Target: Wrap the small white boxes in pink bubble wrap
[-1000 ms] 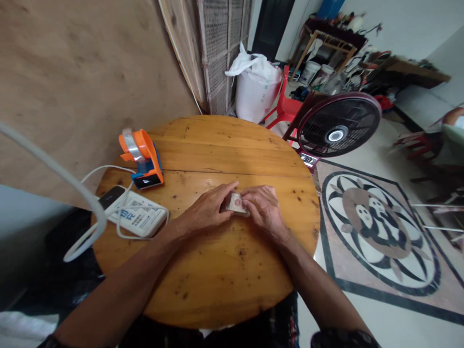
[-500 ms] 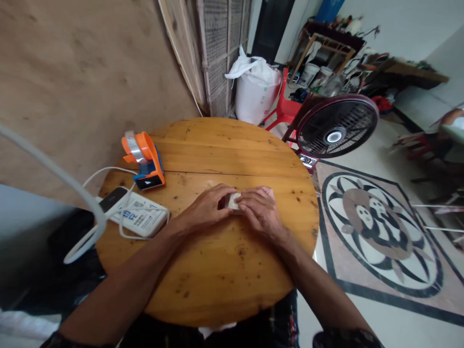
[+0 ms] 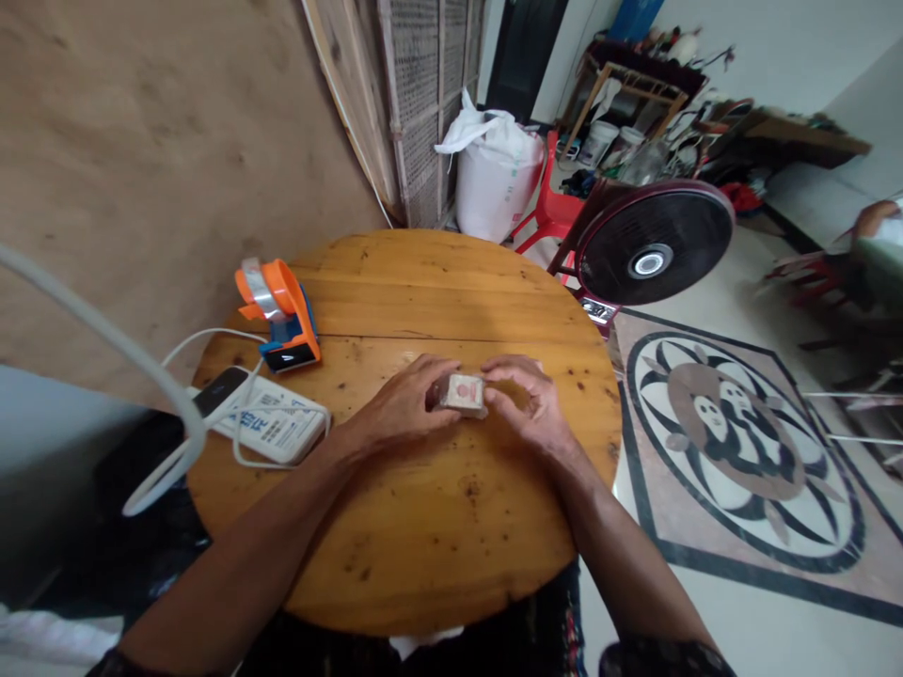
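A small whitish box (image 3: 464, 391) with a reddish print on top and a shiny, see-through-looking left part lies on the round wooden table (image 3: 423, 527). Thumb and fingers of my left hand (image 3: 405, 402) are closed around its left end, hiding part of it. My right hand (image 3: 530, 400) is at the box's right end, thumb and forefinger curved and apart. Its fingertips are at the box's edge; whether they touch it I cannot tell.
At the table's left stand an orange and blue tape dispenser (image 3: 286, 315) and a white power bank (image 3: 272, 423) with cables. A fan (image 3: 649, 259), a red chair (image 3: 557, 212) and a white sack (image 3: 498, 179) stand beyond the table. Part of another person (image 3: 875, 226) shows far right.
My right hand has drawn back to the right off the box and its fingers have spread, uncovering the printed top. The left hand stays on the box's left end.
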Motion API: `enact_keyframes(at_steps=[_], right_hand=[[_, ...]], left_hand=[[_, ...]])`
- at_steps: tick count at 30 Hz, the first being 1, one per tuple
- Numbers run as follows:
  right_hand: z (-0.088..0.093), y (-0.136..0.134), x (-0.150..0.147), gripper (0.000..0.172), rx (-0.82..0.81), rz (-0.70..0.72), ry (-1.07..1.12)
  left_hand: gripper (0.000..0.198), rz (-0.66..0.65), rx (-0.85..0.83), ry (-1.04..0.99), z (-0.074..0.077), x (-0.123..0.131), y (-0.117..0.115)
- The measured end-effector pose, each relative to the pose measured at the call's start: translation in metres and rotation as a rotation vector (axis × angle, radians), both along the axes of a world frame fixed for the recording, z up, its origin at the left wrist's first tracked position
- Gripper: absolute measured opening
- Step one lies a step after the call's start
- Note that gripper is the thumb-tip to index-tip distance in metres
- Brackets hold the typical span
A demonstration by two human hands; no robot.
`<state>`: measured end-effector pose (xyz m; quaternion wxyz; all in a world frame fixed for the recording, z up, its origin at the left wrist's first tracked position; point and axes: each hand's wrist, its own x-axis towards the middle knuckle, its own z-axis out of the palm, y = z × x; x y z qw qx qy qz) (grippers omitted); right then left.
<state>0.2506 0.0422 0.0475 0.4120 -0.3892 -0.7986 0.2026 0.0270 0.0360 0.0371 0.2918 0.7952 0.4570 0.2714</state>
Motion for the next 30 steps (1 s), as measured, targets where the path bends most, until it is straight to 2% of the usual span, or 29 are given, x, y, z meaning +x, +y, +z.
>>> enact_keyframes(at_steps=[2, 5, 12, 16, 19, 23, 30], right_hand=[[0.0, 0.0, -0.003, 0.014, 0.006, 0.063, -0.087], [-0.002, 0.001, -0.006, 0.02, 0.039, 0.073, -0.161], [-0.01, 0.001, -0.011, 0.004, 0.153, 0.009, -0.178], [-0.009, 0.0, -0.014, 0.009, 0.198, -0.004, -0.194], [-0.01, 0.0, -0.014, 0.011, 0.206, -0.011, -0.186], [-0.01, 0.0, -0.014, 0.011, 0.215, -0.01, -0.17], [-0.005, -0.004, -0.015, 0.011, 0.113, 0.011, -0.089]], left_hand=[[0.061, 0.008, -0.011, 0.004, -0.001, 0.0, 0.0], [0.066, 0.025, -0.043, 0.009, 0.001, 0.0, 0.0], [0.063, 0.028, -0.052, 0.018, 0.001, 0.003, -0.003], [0.063, 0.033, -0.04, 0.022, -0.001, 0.003, -0.003], [0.067, 0.025, -0.047, 0.024, 0.0, 0.002, -0.002], [0.077, 0.065, -0.146, 0.051, 0.003, 0.0, -0.001], [0.081, 0.103, -0.208, 0.035, 0.004, 0.0, -0.002]])
